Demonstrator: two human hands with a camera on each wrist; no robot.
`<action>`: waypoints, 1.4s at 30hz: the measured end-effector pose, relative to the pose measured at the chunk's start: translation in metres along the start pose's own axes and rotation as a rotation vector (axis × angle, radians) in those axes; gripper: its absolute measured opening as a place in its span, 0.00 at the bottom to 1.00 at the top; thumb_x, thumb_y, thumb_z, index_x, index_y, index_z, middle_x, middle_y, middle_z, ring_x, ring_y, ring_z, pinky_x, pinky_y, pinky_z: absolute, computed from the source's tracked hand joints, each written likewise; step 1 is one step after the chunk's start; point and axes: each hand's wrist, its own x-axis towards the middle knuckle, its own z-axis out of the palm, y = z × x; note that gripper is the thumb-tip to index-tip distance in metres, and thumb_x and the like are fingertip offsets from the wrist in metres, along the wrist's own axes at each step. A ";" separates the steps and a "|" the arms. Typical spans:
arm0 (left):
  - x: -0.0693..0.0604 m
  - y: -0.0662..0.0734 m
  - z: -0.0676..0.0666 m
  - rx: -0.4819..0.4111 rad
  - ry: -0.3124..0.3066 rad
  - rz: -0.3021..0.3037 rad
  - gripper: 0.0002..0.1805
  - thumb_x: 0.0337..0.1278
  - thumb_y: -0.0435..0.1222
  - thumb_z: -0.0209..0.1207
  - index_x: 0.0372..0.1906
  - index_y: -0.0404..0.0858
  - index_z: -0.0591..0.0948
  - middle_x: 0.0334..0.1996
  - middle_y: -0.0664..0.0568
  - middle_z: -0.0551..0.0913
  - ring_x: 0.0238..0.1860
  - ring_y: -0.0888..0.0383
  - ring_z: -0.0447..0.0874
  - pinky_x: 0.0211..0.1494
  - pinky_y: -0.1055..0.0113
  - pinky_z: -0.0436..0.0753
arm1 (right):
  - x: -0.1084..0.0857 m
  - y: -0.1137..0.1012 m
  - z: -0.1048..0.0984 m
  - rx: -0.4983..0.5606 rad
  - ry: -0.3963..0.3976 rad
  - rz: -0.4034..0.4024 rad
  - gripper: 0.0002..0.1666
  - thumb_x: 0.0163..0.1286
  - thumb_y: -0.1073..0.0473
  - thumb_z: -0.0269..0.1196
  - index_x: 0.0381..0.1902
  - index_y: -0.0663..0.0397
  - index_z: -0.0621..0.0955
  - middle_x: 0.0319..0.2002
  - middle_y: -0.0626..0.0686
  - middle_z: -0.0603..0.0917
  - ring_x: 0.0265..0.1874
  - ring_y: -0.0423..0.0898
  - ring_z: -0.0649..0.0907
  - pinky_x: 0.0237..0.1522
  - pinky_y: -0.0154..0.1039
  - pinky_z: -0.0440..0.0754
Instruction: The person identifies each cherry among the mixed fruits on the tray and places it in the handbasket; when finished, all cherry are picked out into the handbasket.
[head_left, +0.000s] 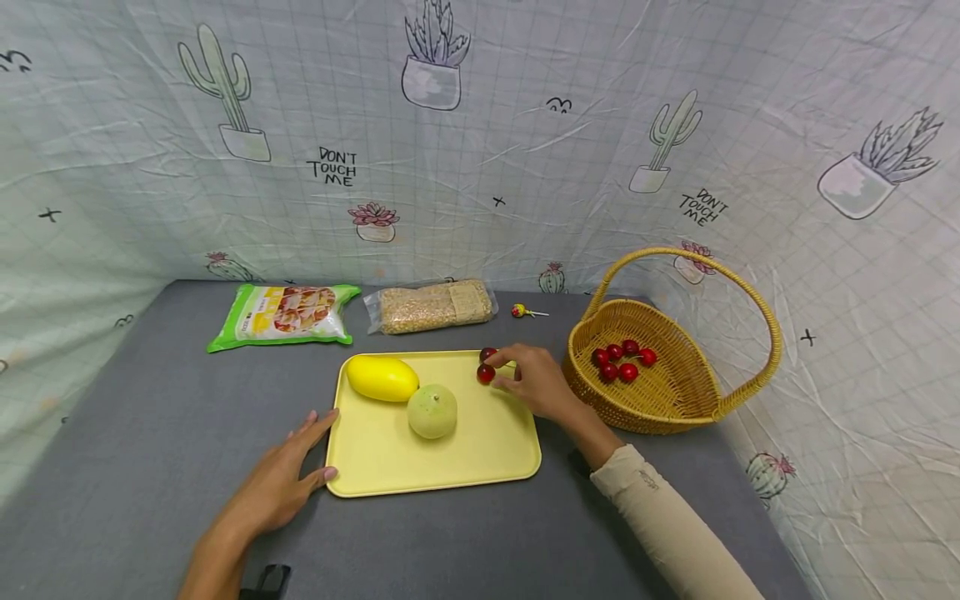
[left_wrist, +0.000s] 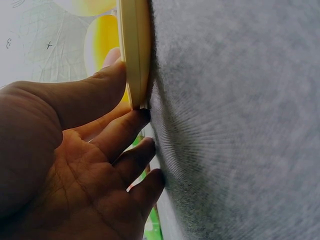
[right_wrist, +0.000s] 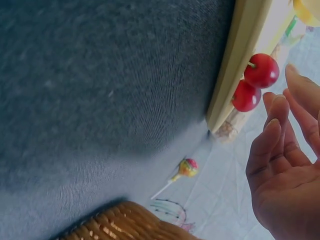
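A pale yellow tray [head_left: 480, 467] lies on the table, holding a yellow mango-shaped fruit [head_left: 382, 378], a round green fruit [head_left: 432, 412] and two dark red cherries [head_left: 486, 374]. My left hand [head_left: 281, 475] rests at the tray's left edge; in the left wrist view its thumb touches the rim and its fingers stretch along the side. My right hand [head_left: 534, 382] hovers by the cherries at the tray's far right corner. The right wrist view shows a gap between its loosely bent fingers and the cherries [right_wrist: 261, 71], with nothing held.
To the right stands a woven basket [head_left: 686, 371] with a tall handle and several cherries [head_left: 627, 372] inside. Behind the tray lie a green-and-white food bag [head_left: 288, 314], a clear pack of grains [head_left: 431, 307] and a lollipop [head_left: 519, 311]. A patterned cloth hangs behind.
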 end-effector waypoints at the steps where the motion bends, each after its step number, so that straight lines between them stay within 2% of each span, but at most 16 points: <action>1: 0.000 0.000 0.000 -0.003 -0.001 -0.001 0.45 0.65 0.36 0.71 0.83 0.40 0.63 0.81 0.28 0.60 0.81 0.26 0.56 0.79 0.25 0.58 | 0.001 0.000 0.001 -0.004 -0.005 0.000 0.18 0.67 0.57 0.77 0.55 0.44 0.91 0.50 0.50 0.91 0.24 0.37 0.77 0.26 0.32 0.76; 7: 0.000 0.001 0.000 -0.009 -0.011 -0.007 0.45 0.65 0.36 0.71 0.83 0.40 0.63 0.82 0.29 0.60 0.82 0.27 0.56 0.79 0.25 0.57 | 0.005 0.002 0.009 -0.004 -0.025 0.015 0.18 0.66 0.55 0.78 0.54 0.43 0.91 0.49 0.48 0.92 0.25 0.37 0.77 0.27 0.32 0.78; 13: 0.000 0.001 0.000 -0.005 -0.013 -0.014 0.46 0.65 0.36 0.71 0.84 0.40 0.63 0.82 0.28 0.59 0.82 0.27 0.56 0.79 0.25 0.57 | 0.009 -0.002 0.011 -0.013 -0.025 -0.011 0.20 0.65 0.56 0.79 0.54 0.44 0.90 0.47 0.50 0.91 0.27 0.38 0.79 0.31 0.34 0.80; 17: -0.001 0.001 0.000 -0.008 -0.010 -0.015 0.46 0.65 0.36 0.71 0.84 0.40 0.62 0.82 0.28 0.59 0.82 0.26 0.56 0.79 0.24 0.57 | 0.012 -0.006 0.012 -0.027 -0.017 -0.023 0.20 0.64 0.56 0.79 0.54 0.44 0.90 0.46 0.50 0.91 0.34 0.44 0.86 0.35 0.38 0.83; 21: -0.001 0.001 0.001 -0.008 -0.007 -0.011 0.46 0.65 0.36 0.71 0.84 0.40 0.63 0.82 0.29 0.59 0.82 0.27 0.56 0.79 0.25 0.57 | 0.017 -0.007 0.015 -0.040 -0.022 -0.024 0.20 0.62 0.56 0.80 0.53 0.45 0.91 0.45 0.49 0.91 0.44 0.48 0.89 0.44 0.44 0.87; 26: 0.000 0.001 0.000 0.007 -0.019 -0.024 0.46 0.65 0.37 0.71 0.84 0.41 0.62 0.82 0.28 0.58 0.81 0.25 0.56 0.79 0.25 0.57 | 0.020 -0.008 0.019 -0.052 -0.031 -0.013 0.20 0.61 0.54 0.81 0.51 0.44 0.92 0.41 0.49 0.90 0.42 0.48 0.89 0.44 0.44 0.87; 33: 0.000 0.001 0.001 -0.014 -0.021 -0.021 0.46 0.65 0.36 0.71 0.84 0.40 0.62 0.82 0.29 0.58 0.82 0.27 0.55 0.80 0.25 0.56 | 0.020 -0.009 0.018 -0.069 -0.039 -0.004 0.19 0.61 0.51 0.81 0.50 0.41 0.92 0.45 0.46 0.93 0.45 0.46 0.90 0.44 0.44 0.88; 42: 0.000 0.002 0.002 -0.004 -0.017 -0.021 0.46 0.65 0.36 0.71 0.84 0.40 0.62 0.82 0.29 0.59 0.82 0.27 0.55 0.80 0.25 0.56 | 0.013 -0.009 0.015 -0.048 -0.027 -0.009 0.19 0.60 0.51 0.82 0.50 0.42 0.92 0.44 0.46 0.94 0.47 0.49 0.91 0.48 0.49 0.90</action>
